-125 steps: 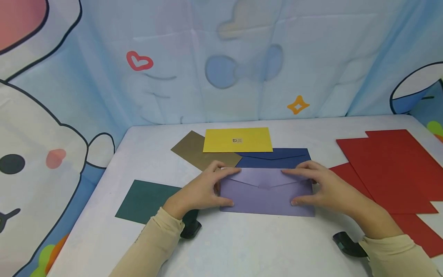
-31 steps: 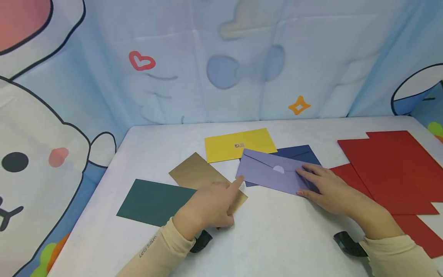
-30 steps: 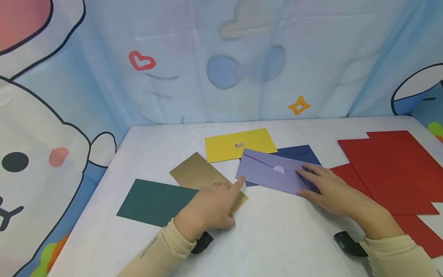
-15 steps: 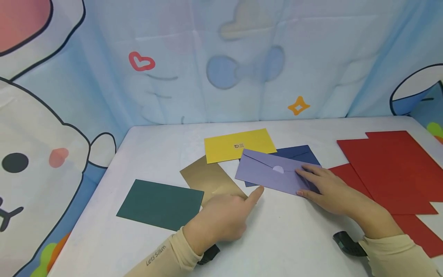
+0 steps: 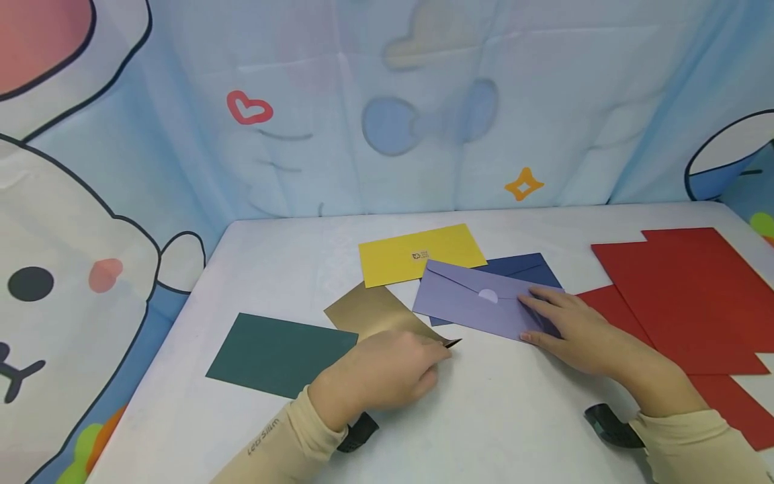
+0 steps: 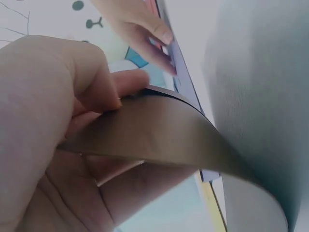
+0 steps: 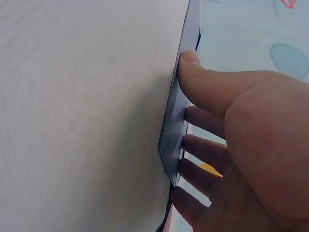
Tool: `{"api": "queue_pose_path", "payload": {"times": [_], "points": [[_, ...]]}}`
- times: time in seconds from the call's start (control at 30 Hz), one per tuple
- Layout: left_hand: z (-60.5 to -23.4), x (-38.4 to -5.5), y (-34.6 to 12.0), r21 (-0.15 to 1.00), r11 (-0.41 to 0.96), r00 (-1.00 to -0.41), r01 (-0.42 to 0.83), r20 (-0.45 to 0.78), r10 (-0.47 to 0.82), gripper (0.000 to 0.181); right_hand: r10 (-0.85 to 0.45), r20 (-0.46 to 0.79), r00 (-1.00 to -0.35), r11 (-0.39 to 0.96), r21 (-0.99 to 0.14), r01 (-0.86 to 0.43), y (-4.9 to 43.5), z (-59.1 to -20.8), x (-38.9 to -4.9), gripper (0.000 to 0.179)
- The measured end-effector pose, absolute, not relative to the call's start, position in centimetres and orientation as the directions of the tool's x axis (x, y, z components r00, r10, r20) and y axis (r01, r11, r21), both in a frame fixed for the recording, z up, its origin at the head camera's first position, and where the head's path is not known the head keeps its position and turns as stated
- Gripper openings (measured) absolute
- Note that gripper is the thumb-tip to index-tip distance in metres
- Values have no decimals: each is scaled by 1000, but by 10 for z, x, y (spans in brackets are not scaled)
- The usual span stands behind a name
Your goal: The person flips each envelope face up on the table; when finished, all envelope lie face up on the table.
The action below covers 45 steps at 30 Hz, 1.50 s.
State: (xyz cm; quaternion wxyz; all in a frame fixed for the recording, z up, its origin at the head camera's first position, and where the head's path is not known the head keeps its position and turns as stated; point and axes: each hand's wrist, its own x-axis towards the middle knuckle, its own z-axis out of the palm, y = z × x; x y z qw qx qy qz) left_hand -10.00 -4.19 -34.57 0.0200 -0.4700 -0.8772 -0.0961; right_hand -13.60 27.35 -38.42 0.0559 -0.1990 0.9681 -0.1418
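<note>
My left hand [image 5: 387,370] grips the near corner of a gold envelope [image 5: 375,309]; that corner curls up off the table. In the left wrist view, the bent brown-gold paper [image 6: 159,130] lies between thumb and fingers. My right hand [image 5: 580,329] rests on the right end of a lilac envelope [image 5: 453,296] with a pale round sticker. The right wrist view has its fingertips spread on the lilac paper and the thumb [image 7: 190,60] near its edge. Under the lilac envelope lies a navy envelope [image 5: 526,267], partly covered.
A yellow envelope [image 5: 417,252] lies behind, overlapping the gold and navy ones. To the left is a dark green envelope [image 5: 278,353], beside my left hand. Several red envelopes [image 5: 695,302] overlap at the right of the white table [image 5: 484,430]. A printed cloth [image 5: 423,161] hangs behind.
The lilac envelope moved back and tilted onto the navy one. My left hand left it, slid the gold envelope rightward and now bends up its corner. My right hand has stayed on the lilac envelope.
</note>
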Motion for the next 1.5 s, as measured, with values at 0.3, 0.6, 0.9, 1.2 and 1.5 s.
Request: {"api": "queue_pose_path", "payload": {"times": [0.3, 0.6, 0.9, 1.2, 1.5], "points": [[-338, -107, -51, 244, 472, -519, 847, 187, 834, 35, -397, -58, -916, 883, -297, -363, 274, -385, -137, 77], [-316, -106, -64, 358, 491, -584, 794, 225, 780, 52, -395, -56, -917, 883, -298, -362, 273, -385, -137, 77], [-298, -102, -75, 327, 498, -589, 803, 311, 746, 57, -413, -37, -910, 869, -313, -382, 274, -383, -137, 69], [-283, -96, -87, 355, 576, -676, 736, 347, 650, 58, -398, -47, -916, 876, -315, -365, 274, -385, -137, 77], [-273, -93, -98, 333, 654, -731, 679, 391, 560, 63, -399, -39, -916, 874, -318, -367, 273, -384, -136, 76]]}}
